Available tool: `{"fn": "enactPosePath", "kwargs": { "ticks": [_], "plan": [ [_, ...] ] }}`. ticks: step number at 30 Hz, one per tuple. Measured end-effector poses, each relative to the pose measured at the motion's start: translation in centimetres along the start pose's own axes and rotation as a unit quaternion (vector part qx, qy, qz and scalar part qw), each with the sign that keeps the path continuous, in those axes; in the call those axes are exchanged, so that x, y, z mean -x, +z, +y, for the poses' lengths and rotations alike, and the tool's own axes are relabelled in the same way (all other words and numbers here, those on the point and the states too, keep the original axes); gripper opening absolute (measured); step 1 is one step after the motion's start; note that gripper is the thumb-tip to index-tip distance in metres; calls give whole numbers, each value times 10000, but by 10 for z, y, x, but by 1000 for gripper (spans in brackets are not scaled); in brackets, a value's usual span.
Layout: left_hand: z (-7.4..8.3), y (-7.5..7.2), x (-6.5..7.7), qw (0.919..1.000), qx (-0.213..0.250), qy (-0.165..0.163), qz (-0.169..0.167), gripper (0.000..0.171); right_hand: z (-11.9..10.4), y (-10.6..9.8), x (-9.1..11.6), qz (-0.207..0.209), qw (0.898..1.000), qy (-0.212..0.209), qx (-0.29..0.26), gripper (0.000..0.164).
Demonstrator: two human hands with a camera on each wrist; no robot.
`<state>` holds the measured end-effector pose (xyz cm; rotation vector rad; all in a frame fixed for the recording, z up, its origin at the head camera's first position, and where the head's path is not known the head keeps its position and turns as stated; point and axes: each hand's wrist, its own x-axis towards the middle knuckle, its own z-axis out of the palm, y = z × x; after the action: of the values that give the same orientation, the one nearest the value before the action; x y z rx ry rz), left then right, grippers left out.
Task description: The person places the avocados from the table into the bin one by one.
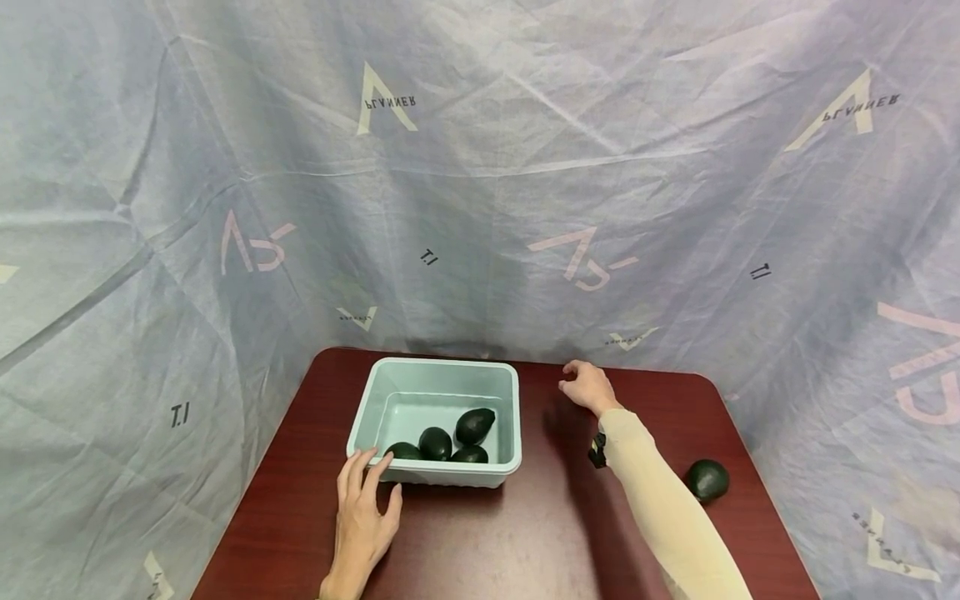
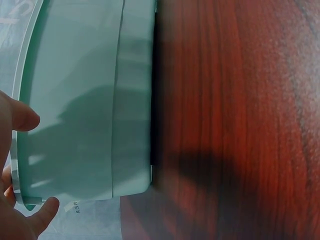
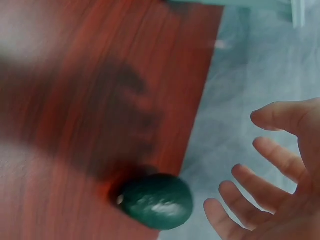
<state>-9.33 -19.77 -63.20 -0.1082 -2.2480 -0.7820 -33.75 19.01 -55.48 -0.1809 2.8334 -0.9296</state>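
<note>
My left hand (image 1: 362, 521) rests its fingertips on the near left corner of the rim of a pale green plastic bin (image 1: 442, 478). Its thumb (image 2: 25, 117) is in front of the bin's outer wall, and the fingers are spread and only slightly bent. Several dark green avocados (image 1: 475, 426) lie inside the bin, mostly along the near side. Right of the bin, my right hand (image 1: 588, 389) hovers over the far part of the table, fingers loosely bent and holding nothing. An avocado (image 3: 157, 201) lies below it; in the head view hand and sleeve cover that spot.
Another avocado (image 1: 707, 481) sits on the right side of the dark red wooden table (image 1: 465, 542), beyond the right forearm. Grey printed fabric (image 1: 480, 250) hangs behind the table and along both sides, close to its edges.
</note>
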Motion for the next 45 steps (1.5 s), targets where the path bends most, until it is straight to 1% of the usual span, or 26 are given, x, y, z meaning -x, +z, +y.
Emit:
{"fn": "enactPosePath", "kwargs": {
  "ticks": [6, 10, 12, 15, 18, 21, 24, 26, 29, 33, 38, 45],
  "plan": [
    [1, 0, 1, 9999, -75, 36, 68, 56, 18, 4, 0, 160, 9983, 290, 471, 52],
    [0, 1, 1, 9999, -84, 31, 73, 57, 29, 8, -1, 264, 9965, 440, 653, 61],
    [0, 1, 0, 9999, -75, 31, 70, 57, 34, 12, -1, 210, 9962, 493, 693, 66],
    [0, 1, -1, 9999, -79, 52, 74, 56, 41, 17, -1, 10, 9958, 547, 739, 72],
    [0, 1, -1, 9999, -88, 40, 56, 56, 46, 21, -1, -36, 9946, 564, 870, 73],
    [1, 1, -1, 10000, -67, -31, 2, 55, 48, 21, -1, 186, 9921, 606, 1079, 73],
    [1, 1, -1, 10000, -45, -37, -4, 55, 49, 19, -1, 366, 9883, 746, 1280, 72],
    [0, 1, -1, 10000, -26, 4, 41, 55, 49, 18, 0, 364, 9867, 818, 1358, 70],
    [0, 1, -1, 10000, -19, 5, 50, 55, 50, 18, 1, 205, 9853, 915, 1427, 70],
    [-1, 0, -1, 9999, -22, -111, -39, 54, 53, 19, 3, 22, 9863, 865, 1405, 77],
    [0, 0, 0, 9999, -60, -141, -39, 54, 60, 23, 5, -180, 9853, 739, 1531, 79],
    [1, 0, 0, 9999, -31, -120, -49, 54, 70, 29, 9, -18, 9882, 347, 1490, 80]
  ]
}}
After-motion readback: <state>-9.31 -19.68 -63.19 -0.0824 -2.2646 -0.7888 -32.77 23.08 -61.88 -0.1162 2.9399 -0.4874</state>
